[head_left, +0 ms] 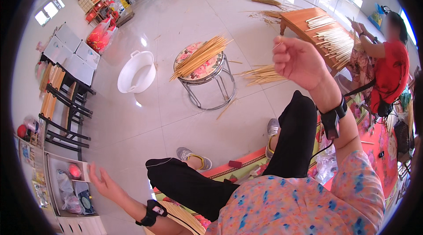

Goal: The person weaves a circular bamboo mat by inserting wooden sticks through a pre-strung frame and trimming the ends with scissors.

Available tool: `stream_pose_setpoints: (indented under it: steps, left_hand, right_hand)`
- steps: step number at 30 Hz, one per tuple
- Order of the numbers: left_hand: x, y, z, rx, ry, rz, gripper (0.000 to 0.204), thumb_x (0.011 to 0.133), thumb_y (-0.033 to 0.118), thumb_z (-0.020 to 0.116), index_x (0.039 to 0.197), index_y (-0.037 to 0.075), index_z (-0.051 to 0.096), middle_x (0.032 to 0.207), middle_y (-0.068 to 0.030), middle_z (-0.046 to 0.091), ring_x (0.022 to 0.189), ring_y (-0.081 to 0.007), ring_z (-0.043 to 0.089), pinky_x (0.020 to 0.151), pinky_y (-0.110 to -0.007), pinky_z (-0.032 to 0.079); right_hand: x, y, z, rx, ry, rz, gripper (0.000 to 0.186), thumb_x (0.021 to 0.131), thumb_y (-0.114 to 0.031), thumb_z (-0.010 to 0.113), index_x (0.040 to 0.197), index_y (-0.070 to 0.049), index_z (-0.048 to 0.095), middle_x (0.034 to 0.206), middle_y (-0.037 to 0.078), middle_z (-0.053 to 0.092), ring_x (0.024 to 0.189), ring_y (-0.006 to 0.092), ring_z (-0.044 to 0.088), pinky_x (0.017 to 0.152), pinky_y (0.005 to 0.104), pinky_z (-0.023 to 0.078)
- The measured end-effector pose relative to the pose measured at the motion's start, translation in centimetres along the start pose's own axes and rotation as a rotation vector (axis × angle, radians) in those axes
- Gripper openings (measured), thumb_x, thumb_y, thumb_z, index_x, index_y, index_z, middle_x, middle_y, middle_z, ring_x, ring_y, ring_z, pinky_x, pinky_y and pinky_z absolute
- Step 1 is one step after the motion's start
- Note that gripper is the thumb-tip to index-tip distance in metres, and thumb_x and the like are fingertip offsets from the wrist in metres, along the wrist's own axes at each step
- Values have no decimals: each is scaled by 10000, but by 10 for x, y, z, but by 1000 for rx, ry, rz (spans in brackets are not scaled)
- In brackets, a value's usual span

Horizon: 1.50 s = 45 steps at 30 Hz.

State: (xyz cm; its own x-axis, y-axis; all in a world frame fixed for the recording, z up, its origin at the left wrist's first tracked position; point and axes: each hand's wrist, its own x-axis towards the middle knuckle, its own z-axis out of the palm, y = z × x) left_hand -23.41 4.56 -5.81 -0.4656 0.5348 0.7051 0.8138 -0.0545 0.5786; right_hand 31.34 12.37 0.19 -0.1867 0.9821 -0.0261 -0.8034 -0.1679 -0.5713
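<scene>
My right hand [301, 62] is raised in front of me, its fingers curled into a pinch. Something thin and pale shows at the fingertips, too small to name. Low on the left, my left hand [108, 185] is held out past my knee with its fingers apart and nothing visible in them. A thin thread-like line [159, 163] lies across my left knee. Ahead, a bundle of straw-coloured stalks [202, 57] rests on a round floral stool [200, 74] with metal legs. More loose stalks [263, 75] lie on the floor right of it.
A white tub [137, 74] stands left of the stool. At right, a person in red [390, 69] sits by a wooden table [301, 18] spread with pale sticks [332, 40]. Folded black-framed furniture [66, 111] and an open shelf unit [66, 162] line the left side.
</scene>
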Motion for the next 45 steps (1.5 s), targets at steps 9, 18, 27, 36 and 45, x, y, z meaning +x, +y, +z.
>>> stream_pose_setpoints:
  steps: [9,18,27,36,45]
  left_hand:
    - [-10,185,100,-966,-715,103,383,862,-3,543,1245,-5,534,1340,-129,514,1240,-205,478,987,-303,396]
    - [-57,250,145,-1306,-1546,178,210,882,216,655,967,24,646,738,4,556,668,-65,530,580,-217,427]
    - [49,104,121,-794,-1264,17,118,852,87,616,855,-15,676,589,43,486,528,-41,414,471,-205,311]
    - [87,-7,94,-1086,-828,-229,143,903,121,582,894,-13,632,616,29,454,541,-62,375,519,-219,289]
    - [87,50,90,-1279,-430,-225,181,956,101,523,1021,-19,642,657,29,505,549,-55,361,539,-216,287]
  right_hand:
    - [-28,42,103,-468,-238,246,148,906,-188,517,893,-41,525,735,-17,477,573,86,386,554,211,325]
    - [-30,46,142,-671,-398,357,179,889,-174,544,798,-26,501,657,23,471,496,93,412,486,225,342]
    - [-60,-39,94,-626,-636,142,152,846,-100,615,761,-3,536,658,95,562,453,122,489,395,250,372]
    - [-71,-51,50,-636,-280,-204,220,884,-158,618,739,-65,482,631,10,462,485,66,439,454,220,351]
    - [-49,19,36,-2104,-757,-171,169,758,-42,686,923,-4,679,715,52,602,657,149,612,574,280,463]
